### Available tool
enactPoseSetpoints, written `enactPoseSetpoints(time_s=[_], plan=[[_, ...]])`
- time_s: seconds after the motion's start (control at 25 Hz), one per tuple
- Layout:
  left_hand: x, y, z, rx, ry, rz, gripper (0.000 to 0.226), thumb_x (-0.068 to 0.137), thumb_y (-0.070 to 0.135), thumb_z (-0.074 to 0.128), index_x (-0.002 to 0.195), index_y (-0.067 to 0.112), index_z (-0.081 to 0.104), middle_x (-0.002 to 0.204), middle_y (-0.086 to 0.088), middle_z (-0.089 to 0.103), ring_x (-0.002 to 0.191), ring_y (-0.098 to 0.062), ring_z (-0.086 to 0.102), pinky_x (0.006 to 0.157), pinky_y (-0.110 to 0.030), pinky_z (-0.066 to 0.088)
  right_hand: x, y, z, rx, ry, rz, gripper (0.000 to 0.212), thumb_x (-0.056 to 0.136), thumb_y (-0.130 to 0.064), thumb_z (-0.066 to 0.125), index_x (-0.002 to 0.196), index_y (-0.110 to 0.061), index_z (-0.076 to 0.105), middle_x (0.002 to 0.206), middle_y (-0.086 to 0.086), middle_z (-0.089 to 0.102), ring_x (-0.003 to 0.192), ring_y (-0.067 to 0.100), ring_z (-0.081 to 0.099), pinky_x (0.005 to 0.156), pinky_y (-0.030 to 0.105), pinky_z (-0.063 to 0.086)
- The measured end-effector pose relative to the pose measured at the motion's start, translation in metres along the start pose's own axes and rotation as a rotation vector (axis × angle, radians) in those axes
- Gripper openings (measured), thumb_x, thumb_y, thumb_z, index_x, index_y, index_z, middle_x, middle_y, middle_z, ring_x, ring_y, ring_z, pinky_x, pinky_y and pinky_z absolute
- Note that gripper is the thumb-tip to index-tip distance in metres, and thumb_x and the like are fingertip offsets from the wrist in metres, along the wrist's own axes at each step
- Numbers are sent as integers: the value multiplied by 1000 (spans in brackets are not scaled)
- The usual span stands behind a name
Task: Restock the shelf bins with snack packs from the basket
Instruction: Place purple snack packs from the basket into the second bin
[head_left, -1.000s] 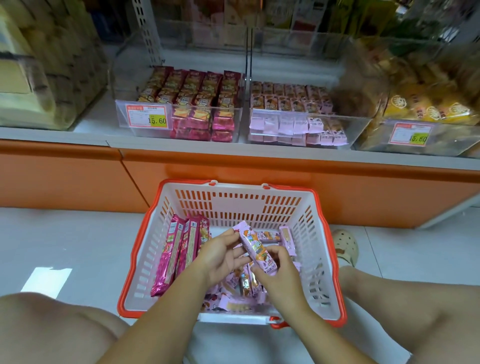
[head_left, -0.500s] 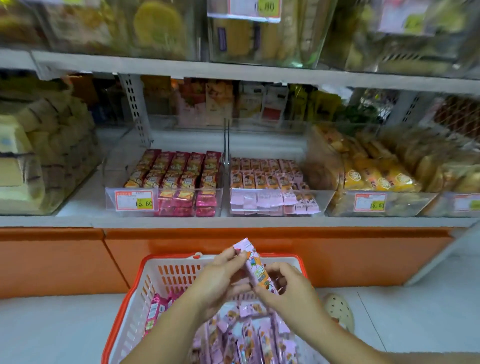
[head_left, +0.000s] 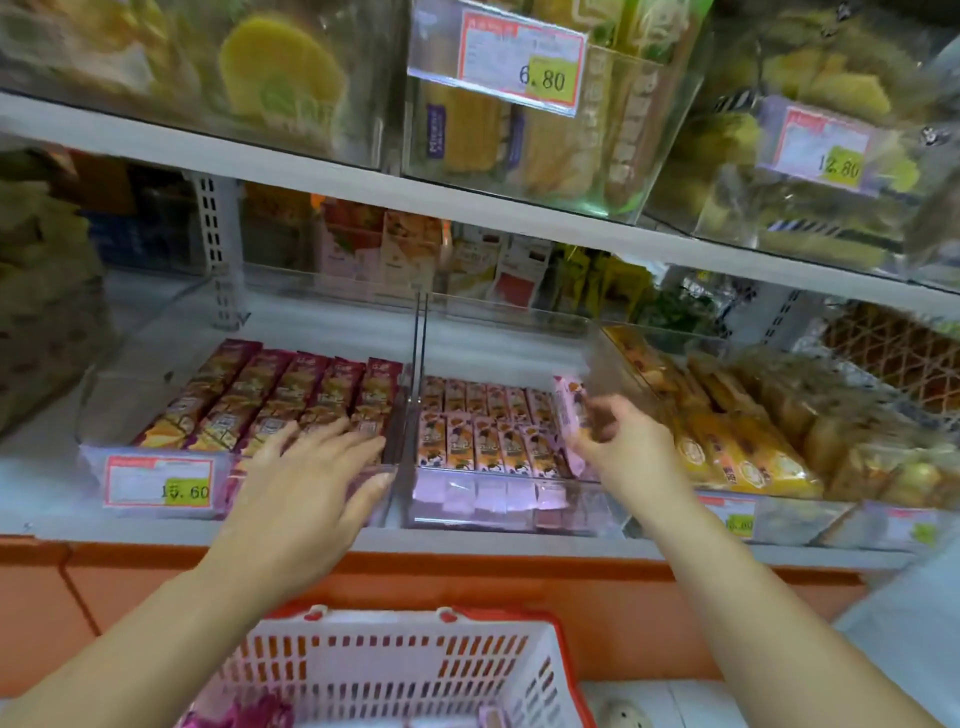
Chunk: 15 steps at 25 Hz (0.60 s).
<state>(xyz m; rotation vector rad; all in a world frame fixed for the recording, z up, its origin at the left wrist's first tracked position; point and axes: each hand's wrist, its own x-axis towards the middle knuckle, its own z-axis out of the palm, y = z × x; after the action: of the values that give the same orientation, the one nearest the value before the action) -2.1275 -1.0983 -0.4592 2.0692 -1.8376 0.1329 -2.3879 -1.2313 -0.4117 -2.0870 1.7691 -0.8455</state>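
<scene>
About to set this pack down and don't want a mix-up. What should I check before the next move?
1. Grip: right hand pinches the pink pack: ok.
2. Bin match: the pack is over the right end of the pink bin, which holds the same packs: ok.
3. Free slot at that end of the row: hidden by the hand: cannot tell.
4. Left hand out of the way: open, over the red bin: ok.
5. Basket below the shelf, with packs in it: ok.
</scene>
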Motion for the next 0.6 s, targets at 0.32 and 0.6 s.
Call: enactPoseSetpoints(time_s=[0.32,0.6], plan=[[1,-4,2,18,29,33,59,90,59,23,124,31,62,123,11,65,118,-12,57,102,-41,35,18,-3,-2,-312,-420,61,33,87,-27,69,119,-19,68,120,-2,67,91,12,58,80,21,42],[-19,-4,0,-93,214,70,54,89,50,34,130,22,55,127,4,59,125,-17,47,106,-36,32,-4,-7,-8,-188,-141,7,36,92,-20,59,128,-22,58,122,1,64,99,17,60,81,24,44]])
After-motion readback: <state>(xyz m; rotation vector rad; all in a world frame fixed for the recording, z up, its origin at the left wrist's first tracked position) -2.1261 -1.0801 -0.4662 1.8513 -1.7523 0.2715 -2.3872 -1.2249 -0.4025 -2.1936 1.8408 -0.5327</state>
